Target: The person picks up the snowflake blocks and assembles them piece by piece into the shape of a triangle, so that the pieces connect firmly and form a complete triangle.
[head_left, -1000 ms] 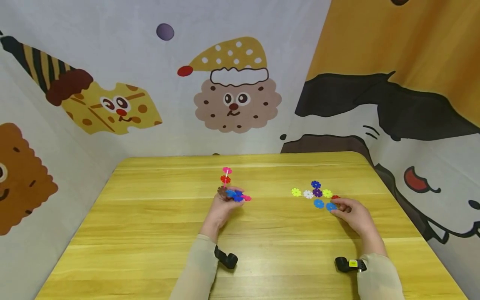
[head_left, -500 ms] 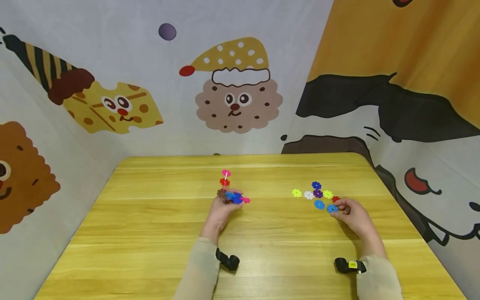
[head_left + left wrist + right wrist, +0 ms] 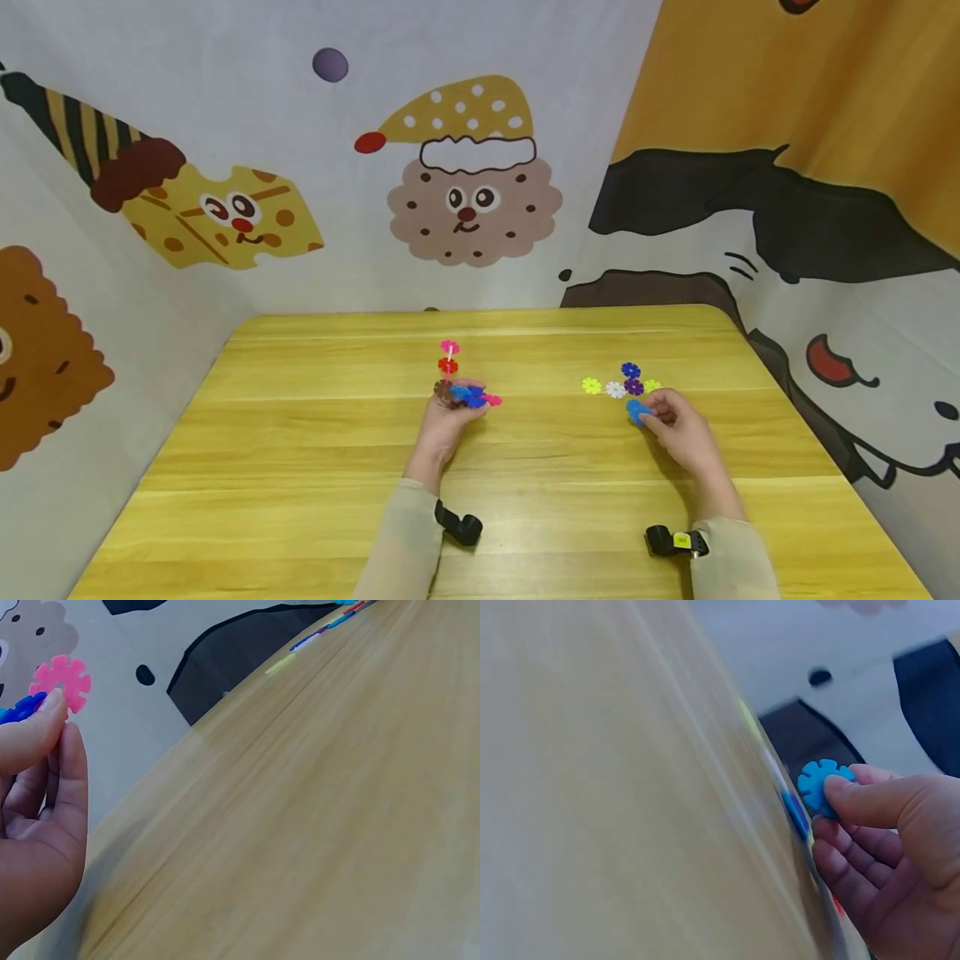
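My left hand (image 3: 442,427) grips a chain of linked snowflake discs (image 3: 474,398) over the middle of the table. The chain runs from pink and red through brown and blue to a pink disc (image 3: 63,679), beside the thumb in the left wrist view. Fingers cover part of it. My right hand (image 3: 682,437) pinches a light blue snowflake disc (image 3: 819,784) between thumb and fingers. In the head view this disc overlaps another light blue disc (image 3: 795,814) on the table. Close by lie a purple disc (image 3: 634,387), a white disc (image 3: 615,390) and a dark blue disc (image 3: 631,370).
A yellow disc (image 3: 592,386) lies at the left end of the loose group, and another yellow disc (image 3: 652,386) is partly behind the right hand. A red disc (image 3: 838,904) shows beneath that hand. The wooden table (image 3: 525,517) meets a cartoon-printed curtain (image 3: 337,283) behind.
My right hand has picked up the light blue disc at the right of the group and moved left with it over the other light blue disc. The left hand stays nearly still with the chain.
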